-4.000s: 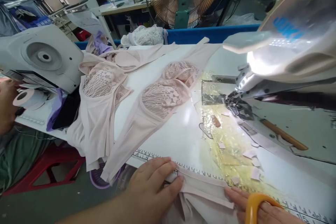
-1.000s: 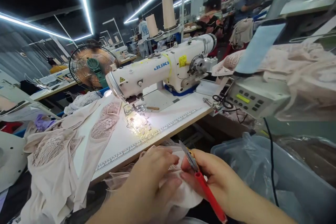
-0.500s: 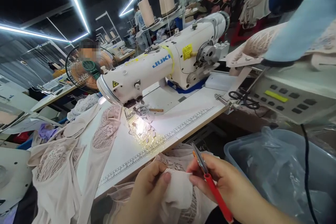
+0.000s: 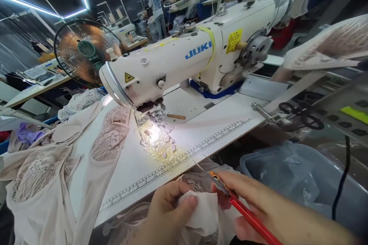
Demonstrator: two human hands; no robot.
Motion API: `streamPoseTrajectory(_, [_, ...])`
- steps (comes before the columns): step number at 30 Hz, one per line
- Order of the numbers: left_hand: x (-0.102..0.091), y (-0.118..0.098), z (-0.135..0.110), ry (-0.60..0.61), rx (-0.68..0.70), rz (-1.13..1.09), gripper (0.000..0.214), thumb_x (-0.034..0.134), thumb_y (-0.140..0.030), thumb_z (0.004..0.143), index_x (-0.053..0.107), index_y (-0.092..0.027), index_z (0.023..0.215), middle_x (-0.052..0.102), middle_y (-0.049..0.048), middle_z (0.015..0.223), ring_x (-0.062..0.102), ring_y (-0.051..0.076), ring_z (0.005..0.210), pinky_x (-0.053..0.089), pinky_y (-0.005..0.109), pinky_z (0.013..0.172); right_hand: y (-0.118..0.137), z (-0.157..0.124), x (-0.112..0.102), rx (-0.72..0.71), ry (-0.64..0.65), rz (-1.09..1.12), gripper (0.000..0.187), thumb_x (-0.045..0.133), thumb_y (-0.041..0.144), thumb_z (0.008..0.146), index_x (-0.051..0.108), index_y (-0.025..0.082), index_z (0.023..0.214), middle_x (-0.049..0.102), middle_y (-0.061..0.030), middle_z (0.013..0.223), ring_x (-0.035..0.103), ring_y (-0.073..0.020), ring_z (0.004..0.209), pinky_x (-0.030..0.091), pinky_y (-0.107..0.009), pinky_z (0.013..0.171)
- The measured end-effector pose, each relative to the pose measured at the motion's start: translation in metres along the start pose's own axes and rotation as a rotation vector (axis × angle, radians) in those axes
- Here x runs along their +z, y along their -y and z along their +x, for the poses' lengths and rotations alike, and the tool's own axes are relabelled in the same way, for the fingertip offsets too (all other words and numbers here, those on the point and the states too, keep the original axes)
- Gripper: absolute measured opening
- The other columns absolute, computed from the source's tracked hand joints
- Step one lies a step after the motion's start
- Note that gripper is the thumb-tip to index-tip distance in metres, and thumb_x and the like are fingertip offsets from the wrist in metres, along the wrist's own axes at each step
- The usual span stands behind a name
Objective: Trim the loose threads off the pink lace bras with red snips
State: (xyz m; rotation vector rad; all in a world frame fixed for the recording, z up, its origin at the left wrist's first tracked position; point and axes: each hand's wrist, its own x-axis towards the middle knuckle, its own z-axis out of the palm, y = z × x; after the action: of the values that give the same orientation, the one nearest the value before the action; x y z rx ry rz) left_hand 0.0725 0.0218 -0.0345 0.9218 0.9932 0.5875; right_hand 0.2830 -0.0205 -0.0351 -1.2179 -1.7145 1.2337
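My left hand [image 4: 165, 212] pinches a plain white fabric panel [image 4: 205, 214] between thumb and fingers, low in the middle of the view. The panel belongs to a beige lace garment, whose lace [image 4: 195, 181] shows behind my fingers. In my right hand [image 4: 255, 195] is a pair of scissors [image 4: 250, 216] with red grips and an orange part near the pivot. Its thin tip points up and left, past the fabric, over the table's front edge. My right fingertips are partly hidden behind the scissors, close to the panel.
A white sewing machine [image 4: 172, 69] stands on the ruled table [image 4: 198, 130], its lamp lighting a taped patch with small scraps. Beige lace bras [image 4: 110, 138] lie to the left. At right is a plastic bin [image 4: 250, 160] with clear bags. A fan [image 4: 86, 51] stands behind.
The view has turned and come nearer the machine. My right hand has shifted right, its scissors now lying flatter. My left hand keeps its pinch on the white panel.
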Motion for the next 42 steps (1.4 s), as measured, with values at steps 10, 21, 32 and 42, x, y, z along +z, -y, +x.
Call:
streamPoseTrajectory(10, [0.0, -0.007, 0.005, -0.017, -0.01, -0.049, 0.046, 0.084, -0.05, 0.056, 0.061, -0.011, 0.066, 0.057, -0.0013, 0.054, 0.046, 0.005, 0.046, 0.036, 0.016, 0.046, 0.013, 0.014, -0.04, 0.328, 0.268, -0.542, 0.04, 0.079, 0.045, 0.065, 0.047, 0.021, 0.071, 0.057, -0.0037, 0.077, 0.052, -0.0233, 0.067, 0.039, -0.031, 0.059])
streamPoseTrajectory(21, [-0.002, -0.014, 0.008, -0.097, -0.023, -0.019, 0.05, 0.085, -0.053, 0.052, 0.058, -0.013, 0.066, 0.055, -0.0041, 0.052, 0.044, 0.003, 0.041, 0.037, 0.013, 0.04, 0.032, 0.026, -0.045, 0.317, 0.338, -0.49, 0.029, 0.085, 0.027, 0.06, 0.063, 0.022, 0.079, 0.065, 0.0025, 0.078, 0.06, -0.0227, 0.073, 0.039, -0.028, 0.061])
streamPoseTrajectory(32, [0.005, -0.019, 0.009, -0.152, -0.037, 0.004, 0.052, 0.087, -0.052, 0.047, 0.062, -0.012, 0.068, 0.061, -0.0016, 0.056, 0.047, 0.004, 0.04, 0.043, 0.015, 0.037, 0.0, 0.005, -0.042, 0.362, 0.303, -0.564, 0.038, 0.078, 0.049, 0.065, 0.059, 0.021, 0.081, 0.061, -0.0046, 0.086, 0.056, -0.0288, 0.08, 0.04, -0.036, 0.067])
streamPoseTrajectory(42, [0.009, -0.014, 0.011, -0.13, -0.01, -0.172, 0.042, 0.09, -0.041, 0.047, 0.064, -0.013, 0.064, 0.063, -0.0001, 0.054, 0.046, 0.004, 0.04, 0.036, 0.014, 0.037, -0.008, -0.006, -0.036, 0.282, 0.283, -0.545, 0.026, 0.069, 0.04, 0.073, 0.052, 0.021, 0.075, 0.06, -0.0049, 0.08, 0.056, -0.0256, 0.071, 0.035, -0.031, 0.058])
